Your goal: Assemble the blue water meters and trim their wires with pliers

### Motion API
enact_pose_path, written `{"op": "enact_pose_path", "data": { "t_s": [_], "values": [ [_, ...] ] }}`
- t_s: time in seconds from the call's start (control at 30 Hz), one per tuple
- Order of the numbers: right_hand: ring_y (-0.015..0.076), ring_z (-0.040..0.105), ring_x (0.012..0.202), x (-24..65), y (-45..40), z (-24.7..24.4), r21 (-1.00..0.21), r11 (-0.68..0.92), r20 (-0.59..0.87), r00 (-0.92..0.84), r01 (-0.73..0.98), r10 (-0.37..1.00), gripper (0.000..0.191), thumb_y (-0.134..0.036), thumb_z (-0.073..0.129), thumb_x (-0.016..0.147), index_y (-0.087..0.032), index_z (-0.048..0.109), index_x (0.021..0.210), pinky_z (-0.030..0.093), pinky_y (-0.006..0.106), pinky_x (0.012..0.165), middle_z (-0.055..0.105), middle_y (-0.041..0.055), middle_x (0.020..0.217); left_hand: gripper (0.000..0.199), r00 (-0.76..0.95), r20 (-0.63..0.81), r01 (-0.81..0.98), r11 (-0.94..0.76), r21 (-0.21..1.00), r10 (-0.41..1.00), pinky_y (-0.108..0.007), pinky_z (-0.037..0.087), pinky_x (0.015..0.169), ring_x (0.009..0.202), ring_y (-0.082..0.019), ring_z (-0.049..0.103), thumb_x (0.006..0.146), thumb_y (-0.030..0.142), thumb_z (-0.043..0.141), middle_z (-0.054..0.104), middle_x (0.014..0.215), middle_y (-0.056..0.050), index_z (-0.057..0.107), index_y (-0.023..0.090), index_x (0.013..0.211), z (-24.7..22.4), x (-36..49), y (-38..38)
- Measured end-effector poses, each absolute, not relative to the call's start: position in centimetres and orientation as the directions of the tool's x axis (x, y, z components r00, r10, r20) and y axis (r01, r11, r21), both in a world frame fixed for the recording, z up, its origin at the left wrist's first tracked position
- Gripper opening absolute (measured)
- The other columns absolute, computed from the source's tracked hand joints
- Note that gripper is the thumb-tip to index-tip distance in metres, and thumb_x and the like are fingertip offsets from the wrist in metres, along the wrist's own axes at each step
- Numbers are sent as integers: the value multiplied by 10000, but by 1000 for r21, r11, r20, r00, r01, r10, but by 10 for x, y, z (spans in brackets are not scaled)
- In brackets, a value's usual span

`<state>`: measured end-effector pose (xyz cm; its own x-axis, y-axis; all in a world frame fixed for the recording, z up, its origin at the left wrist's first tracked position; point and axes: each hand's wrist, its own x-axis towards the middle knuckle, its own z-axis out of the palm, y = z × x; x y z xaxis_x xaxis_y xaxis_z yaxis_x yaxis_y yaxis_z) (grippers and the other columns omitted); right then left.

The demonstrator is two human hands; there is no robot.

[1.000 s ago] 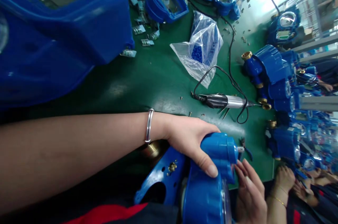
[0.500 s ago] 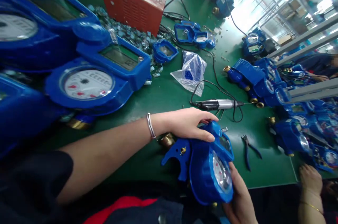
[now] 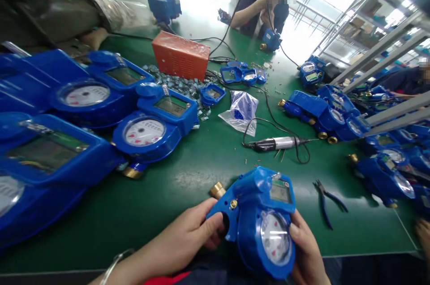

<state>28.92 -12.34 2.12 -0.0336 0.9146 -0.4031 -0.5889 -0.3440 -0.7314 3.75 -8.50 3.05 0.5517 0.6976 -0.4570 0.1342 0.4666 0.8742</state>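
A blue water meter (image 3: 250,213) is held up at the table's near edge, its round dial and small display facing up and toward me. My left hand (image 3: 198,226) pinches the flat blue bracket on its left side, thumb on a dark round spot there. Around the meter's right side my right hand (image 3: 307,247) is closed, thumb by the display housing. A brass fitting (image 3: 217,190) sticks out at the upper left of the meter. Beyond it lies an electric screwdriver (image 3: 280,143) with a black cord. Blue-handled pliers (image 3: 327,202) rest open to the right.
Several blue meters (image 3: 156,123) stand at left, more (image 3: 386,173) at right. An orange-red box (image 3: 181,55) sits among small clear parts. A plastic bag (image 3: 240,110) holds blue pieces. Loose screws lie on the green table (image 3: 188,186). Across it, a person (image 3: 255,11) handles another meter.
My left hand has moved from the top of the meter down to its bracket. The meter is turned more upright toward me, right hand still on it. The camera view has shifted.
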Motion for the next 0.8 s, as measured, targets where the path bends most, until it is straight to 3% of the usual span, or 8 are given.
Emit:
{"op": "enact_pose_path", "data": {
  "t_s": [0.13,0.27,0.4,0.63,0.8],
  "values": [
    [322,539,1177,289,-126,27,-782,-322,-330,-83,-533,940,710,-333,804,575,-227,559,1232,385,467,1032,617,99,1230,367,499,-480,-35,570,821,721,-308,506,724,764,-190,615,906,513,448,617,800,-34,506,151,917,29,53,-86],
    [300,518,1207,286,-125,27,-764,-293,-291,-98,-574,952,689,-334,775,619,-236,527,1254,358,447,1059,601,89,1253,368,440,-493,-136,599,789,751,-283,496,673,701,-168,606,896,521,470,609,734,-20,514,156,877,28,58,-86],
    [281,576,1130,276,-124,26,-761,-253,-277,-54,-597,959,729,-424,736,685,-259,419,1320,425,419,991,599,101,1250,374,424,-504,-68,581,811,753,-279,493,617,649,-185,628,861,533,524,649,701,-39,525,159,875,30,59,-82],
    [304,577,1123,263,-131,23,-765,-120,-200,57,-632,978,966,-373,812,574,-260,284,1376,421,447,988,591,102,1257,381,434,-458,-48,527,849,776,-264,478,595,642,-170,603,853,541,536,637,704,-12,561,161,842,35,60,-73],
    [344,520,1197,259,-127,32,-730,-85,-154,43,-678,987,957,-362,815,532,-232,351,1359,396,484,1012,554,120,1309,441,405,-464,-107,545,832,788,-274,472,655,715,-174,602,865,579,488,661,800,-16,594,179,1016,42,79,-55]
  ]
}}
